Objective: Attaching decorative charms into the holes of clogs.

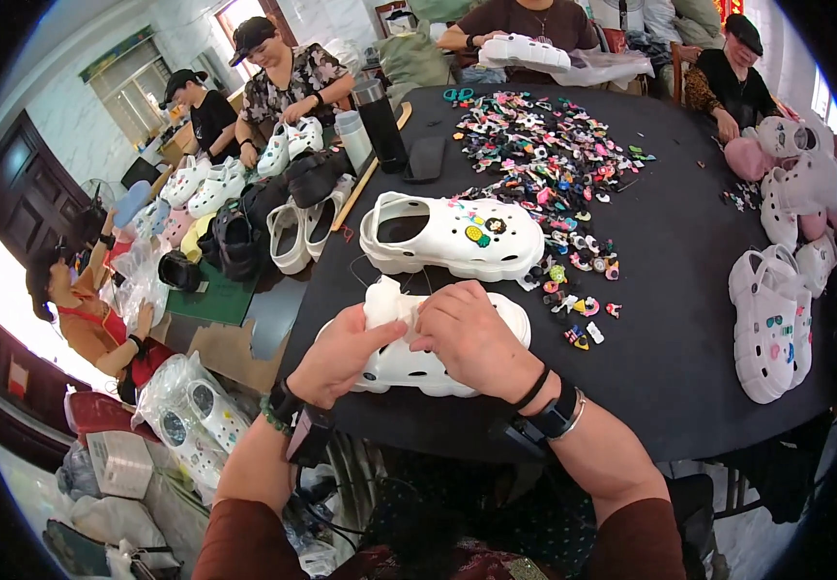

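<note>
A white clog shoe [404, 365] lies on its side at the near edge of the round black table [689, 290]. My left hand [341, 356] grips its left part, thumb on top. My right hand [471, 338] covers its upper side, fingers curled over the front. Just beyond them stands a second white clog [452, 235], upright, with a few coloured charms pressed into its top. A spread of small coloured shoe charms [554, 155] covers the table's middle, and a few loose charms [583, 309] lie to the right of my right hand.
More white and pink clogs [786, 290] are piled at the table's right edge. Dark and white shoes [283, 213], a black bottle [380, 121] and a phone [425, 158] sit at left. Several people sit around the table. Bagged clogs [191, 416] lie on the floor at left.
</note>
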Demonstrator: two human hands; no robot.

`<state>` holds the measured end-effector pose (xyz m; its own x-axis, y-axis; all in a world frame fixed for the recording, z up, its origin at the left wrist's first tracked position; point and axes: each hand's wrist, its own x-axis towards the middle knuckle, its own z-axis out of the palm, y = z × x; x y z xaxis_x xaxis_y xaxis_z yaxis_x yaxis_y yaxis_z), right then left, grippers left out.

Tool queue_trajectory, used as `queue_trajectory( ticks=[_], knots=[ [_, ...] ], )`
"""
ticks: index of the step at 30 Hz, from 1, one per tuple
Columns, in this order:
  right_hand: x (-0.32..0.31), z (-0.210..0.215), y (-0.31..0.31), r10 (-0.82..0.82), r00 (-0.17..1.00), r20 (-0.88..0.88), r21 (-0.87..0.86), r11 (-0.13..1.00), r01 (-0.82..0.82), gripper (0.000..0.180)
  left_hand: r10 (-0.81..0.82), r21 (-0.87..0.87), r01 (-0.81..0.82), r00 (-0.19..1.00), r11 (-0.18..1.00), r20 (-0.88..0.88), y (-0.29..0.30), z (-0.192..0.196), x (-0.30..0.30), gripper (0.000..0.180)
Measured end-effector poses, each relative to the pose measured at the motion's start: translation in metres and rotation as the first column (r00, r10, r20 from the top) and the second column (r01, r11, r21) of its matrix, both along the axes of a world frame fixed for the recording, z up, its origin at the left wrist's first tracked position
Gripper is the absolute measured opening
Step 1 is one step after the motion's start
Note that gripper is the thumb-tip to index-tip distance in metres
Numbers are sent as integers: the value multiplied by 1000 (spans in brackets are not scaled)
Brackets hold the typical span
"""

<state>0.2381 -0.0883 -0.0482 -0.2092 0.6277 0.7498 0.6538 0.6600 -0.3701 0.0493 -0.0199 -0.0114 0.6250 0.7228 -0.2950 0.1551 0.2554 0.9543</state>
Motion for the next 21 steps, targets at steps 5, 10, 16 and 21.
queue_trajectory(
  ticks=[5, 10, 16, 21],
  knots=[
    [-1, -3, 0, -21, 996, -86, -92, 996, 13, 11, -48, 35, 49, 998, 998, -33, 2, -2, -1, 25],
    [-1, -3, 3, -47, 987, -156, -138, 990, 25, 12, -71, 33, 74, 995, 997, -72, 4, -3, -4, 32],
    [17, 6, 5, 173, 944, -281, -308, 915, -260, 16, -60, 71, 68, 992, 995, -111, 5, -5, -1, 28],
    [9, 13, -5, 31, 995, 90, -112, 993, -20, 29, -24, 40, 23, 1000, 999, 15, 4, -9, 0, 25]
  ],
)
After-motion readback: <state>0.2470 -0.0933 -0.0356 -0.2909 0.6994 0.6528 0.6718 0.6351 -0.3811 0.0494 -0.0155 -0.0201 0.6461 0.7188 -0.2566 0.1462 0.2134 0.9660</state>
